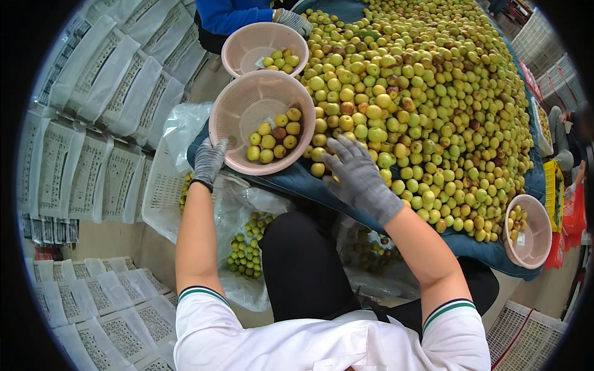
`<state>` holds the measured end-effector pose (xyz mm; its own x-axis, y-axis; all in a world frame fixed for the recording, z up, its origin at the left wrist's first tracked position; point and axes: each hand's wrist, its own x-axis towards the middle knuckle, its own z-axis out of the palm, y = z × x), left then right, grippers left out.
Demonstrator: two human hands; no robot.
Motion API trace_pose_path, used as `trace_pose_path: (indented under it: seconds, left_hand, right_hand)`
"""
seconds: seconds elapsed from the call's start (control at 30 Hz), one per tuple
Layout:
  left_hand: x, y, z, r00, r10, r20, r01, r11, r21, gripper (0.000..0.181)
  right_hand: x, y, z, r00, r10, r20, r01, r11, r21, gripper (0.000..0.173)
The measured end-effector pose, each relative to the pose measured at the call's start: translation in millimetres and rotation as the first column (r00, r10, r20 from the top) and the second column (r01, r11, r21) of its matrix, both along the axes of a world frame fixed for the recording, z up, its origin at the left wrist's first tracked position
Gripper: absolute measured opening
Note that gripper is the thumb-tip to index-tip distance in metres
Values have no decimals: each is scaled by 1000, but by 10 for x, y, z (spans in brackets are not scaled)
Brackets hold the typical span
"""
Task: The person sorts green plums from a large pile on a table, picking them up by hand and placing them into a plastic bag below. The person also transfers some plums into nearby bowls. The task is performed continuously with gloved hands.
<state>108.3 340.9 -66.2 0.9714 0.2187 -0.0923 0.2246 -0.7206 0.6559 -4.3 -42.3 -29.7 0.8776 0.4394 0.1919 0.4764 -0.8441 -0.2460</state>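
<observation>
A pink plastic basket (241, 99) with several green-brown jujube fruits (267, 142) in it tilts at the left edge of the heap. My left hand (209, 162), in a grey knit glove, grips its lower left rim. To the right of the basket, my gloved right hand (357, 178) is over the near edge of a big heap of jujubes (417, 106), fingers spread and pointing up and left; nothing shows held in it. The heap lies on a table covered in blue padded cloth (278, 181).
Another pink basket (246, 46) with jujubes touches the first, near a co-worker's gloved hand (294, 22). A third pink basket (533, 232) stands at right. Lined white crates (93, 176) are stacked at left. Bagged jujubes (244, 255) lie below the table edge. Another person (564, 139) is at far right.
</observation>
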Motion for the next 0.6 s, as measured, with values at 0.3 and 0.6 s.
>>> trace_pose_path:
  seconds: [0.3,0.6]
  left_hand:
    - [-920,-1952,977,796,-461,392,428,887,176,37]
    - [-1896,-4067,357,493,-803,-333,861,395,321,82]
  right_hand:
    - [-1573,-1944,-83,822,-547,-157,567,810,148,53]
    - [-1939,-2121,-185,441,-829,-345,810,533,-246,83]
